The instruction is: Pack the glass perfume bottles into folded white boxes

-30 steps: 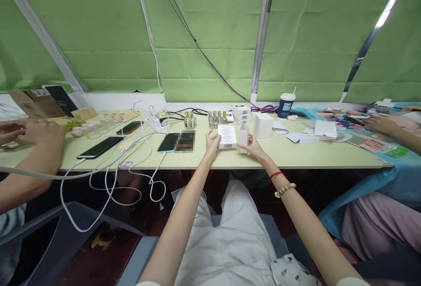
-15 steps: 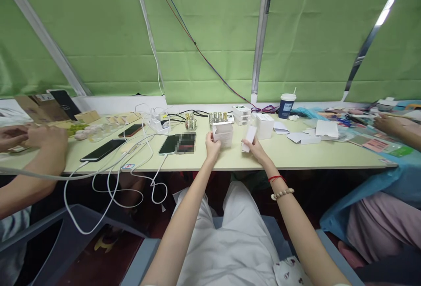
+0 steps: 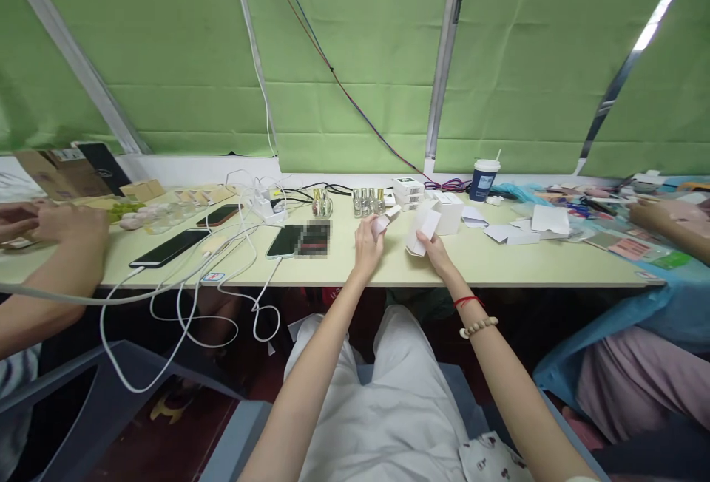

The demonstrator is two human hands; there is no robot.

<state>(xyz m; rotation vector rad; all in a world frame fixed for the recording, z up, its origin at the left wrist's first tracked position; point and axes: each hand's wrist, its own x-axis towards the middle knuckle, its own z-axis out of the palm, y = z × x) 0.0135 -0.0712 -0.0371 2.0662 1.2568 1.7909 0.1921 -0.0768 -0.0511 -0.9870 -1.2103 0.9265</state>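
My left hand [image 3: 368,243] is raised just above the table and closed on a small white carton [image 3: 386,219], pinched at its lower end. My right hand [image 3: 434,251] grips a flat white card insert [image 3: 422,229], held tilted beside the carton. Both sit over the pale table [image 3: 499,260] near its front edge. Behind them stand a row of small glass bottles [image 3: 367,201], a stack of white boxes [image 3: 407,192] and a taller white box [image 3: 448,212].
A phone [image 3: 285,240] on a white cable lies left of my hands, with more phones [image 3: 166,248] and tangled cables [image 3: 183,297] further left. A paper cup [image 3: 484,177] stands at the back. Other people's hands work at the far left [image 3: 61,223] and far right [image 3: 648,210].
My left hand lifted the carton off the table and turned it on end. My right hand raised the card insert and tilted it toward the carton.
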